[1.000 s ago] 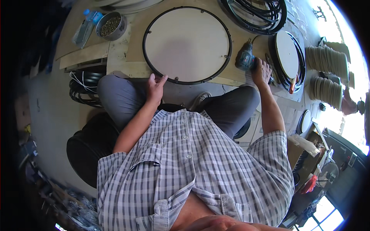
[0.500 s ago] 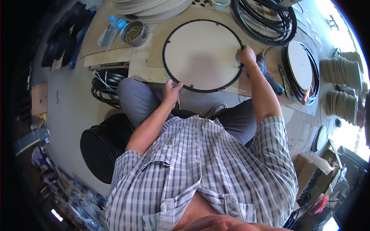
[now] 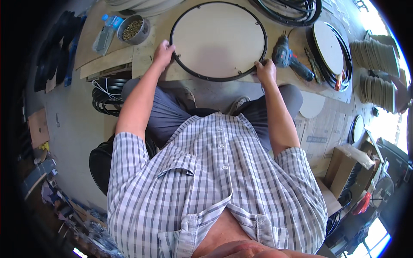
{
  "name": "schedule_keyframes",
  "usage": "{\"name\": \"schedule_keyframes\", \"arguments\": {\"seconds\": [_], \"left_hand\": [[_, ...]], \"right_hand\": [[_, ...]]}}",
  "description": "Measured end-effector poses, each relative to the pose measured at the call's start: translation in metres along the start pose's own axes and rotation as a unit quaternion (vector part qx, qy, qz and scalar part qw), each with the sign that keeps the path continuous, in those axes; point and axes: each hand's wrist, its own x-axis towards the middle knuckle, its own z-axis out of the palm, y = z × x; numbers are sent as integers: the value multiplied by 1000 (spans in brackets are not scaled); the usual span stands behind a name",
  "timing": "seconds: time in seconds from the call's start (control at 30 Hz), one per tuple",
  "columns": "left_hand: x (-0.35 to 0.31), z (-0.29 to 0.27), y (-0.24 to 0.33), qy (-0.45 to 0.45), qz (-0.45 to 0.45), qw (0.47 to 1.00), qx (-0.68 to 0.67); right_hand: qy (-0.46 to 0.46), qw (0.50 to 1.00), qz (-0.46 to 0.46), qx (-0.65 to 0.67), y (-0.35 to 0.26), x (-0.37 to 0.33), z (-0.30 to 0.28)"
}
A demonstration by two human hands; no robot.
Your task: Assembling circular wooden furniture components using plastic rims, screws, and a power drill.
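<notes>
A round beige board [image 3: 219,38] with a black rim lies at the near side of the worktable, and small black tabs stick inward from the rim. My left hand [image 3: 163,55] is closed on the rim at the left, its thumb on top. At the lower right of the same rim, the fingers of my right hand [image 3: 266,71] pinch it. The undersides of both grips are hidden. Just right of my right hand, a cordless drill [image 3: 289,60] lies on the table.
A tub of small brass-coloured screws [image 3: 133,31] and a blue-capped bottle [image 3: 112,20] stand left. Pliers [image 3: 312,64] lie beyond the drill. Another round board [image 3: 329,49] rests on black rings at right. Black hoops [image 3: 288,10] and stacked discs [image 3: 142,6] lie at the back.
The board's tabs sit at different places, so it has turned. My left hand has shifted up its left side; my right hand has come down to its lower right. The view has shifted slightly too.
</notes>
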Motion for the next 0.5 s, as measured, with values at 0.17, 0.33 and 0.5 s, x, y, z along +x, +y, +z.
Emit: {"name": "schedule_keyframes", "arguments": {"seconds": [0.17, 0.33, 0.5], "left_hand": [[9, 10, 14, 24, -8, 989, -144], [-42, 27, 53, 65, -102, 975, -185], [-96, 49, 33, 111, -70, 973, -192]], "right_hand": [[-46, 990, 53, 122, -22, -52, 9], [-60, 956, 101, 269, -25, -57, 4], [-100, 932, 129, 324, -22, -59, 12]]}}
